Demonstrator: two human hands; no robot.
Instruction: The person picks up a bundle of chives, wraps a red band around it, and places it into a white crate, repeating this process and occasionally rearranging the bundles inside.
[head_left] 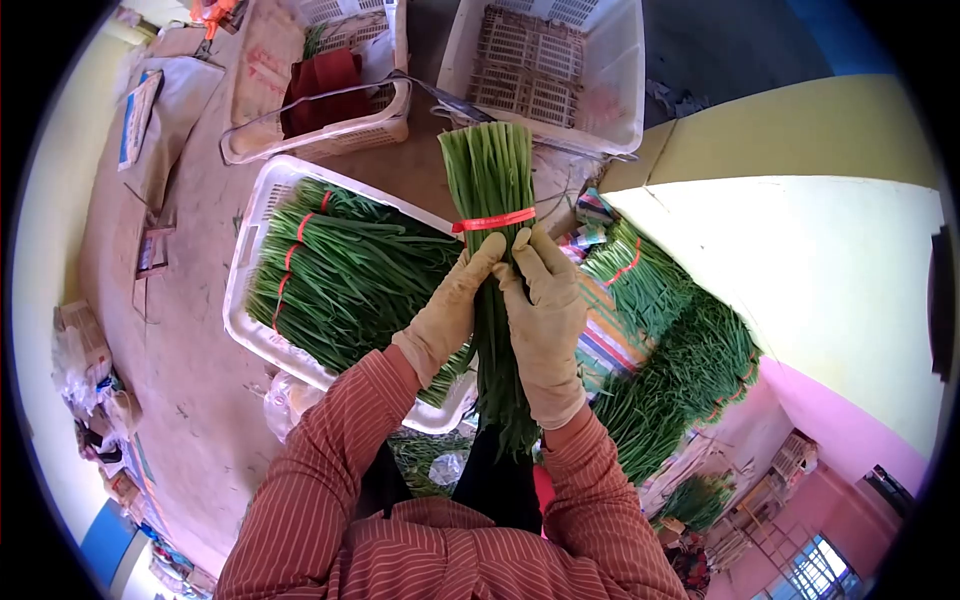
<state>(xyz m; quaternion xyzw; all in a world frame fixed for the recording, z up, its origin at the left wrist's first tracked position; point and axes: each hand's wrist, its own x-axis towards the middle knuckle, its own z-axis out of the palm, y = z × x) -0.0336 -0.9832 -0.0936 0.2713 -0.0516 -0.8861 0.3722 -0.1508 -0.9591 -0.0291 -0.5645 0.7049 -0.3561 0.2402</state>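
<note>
A bundle of long green stalks stands out in front of me, its cut ends up and its leaves hanging toward my lap. A red band goes around it. My left hand, in a pale, stained glove, presses its thumb and fingers to the bundle's left side just under the band. On the right side my right hand, gloved too, grips the bundle with thumb and fingertips near the band. Left of my hands, a white crate holds more green bundles with red bands.
Two more crates lie ahead: one with a dark red cloth, the other with a dirty slatted bottom. Piled greens lie at right on a striped sheet, beside a pale wall. A plastic bag touches the near crate.
</note>
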